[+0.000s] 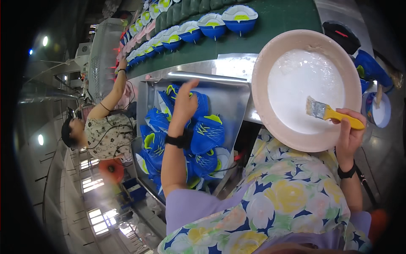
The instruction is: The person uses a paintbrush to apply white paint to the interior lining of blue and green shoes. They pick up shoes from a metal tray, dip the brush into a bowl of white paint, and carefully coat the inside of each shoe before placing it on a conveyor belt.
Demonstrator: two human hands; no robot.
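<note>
My right hand [350, 134] grips the yellow handle of a flat paintbrush [323, 111]. Its bristles hang over white liquid [300, 86] in a large pale pink basin [261, 84]. On the left, my left hand [185, 103] is over a metal tray [237, 99] heaped with blue shoe uppers [207, 135] that have yellow-green linings and lacing. Its fingers are partly stretched out, with nothing visible held in them; whether it touches an upper I cannot tell. Both my wrists wear black bands.
Rows of blue-and-white uppers [212, 26] and dark grey shapes [182, 13] line a green conveyor belt [281, 21]. Another person [111, 131] reaches to its far end. At right are a black cap-like item [341, 37], blue uppers [373, 70] and a small bucket [377, 111] of white liquid.
</note>
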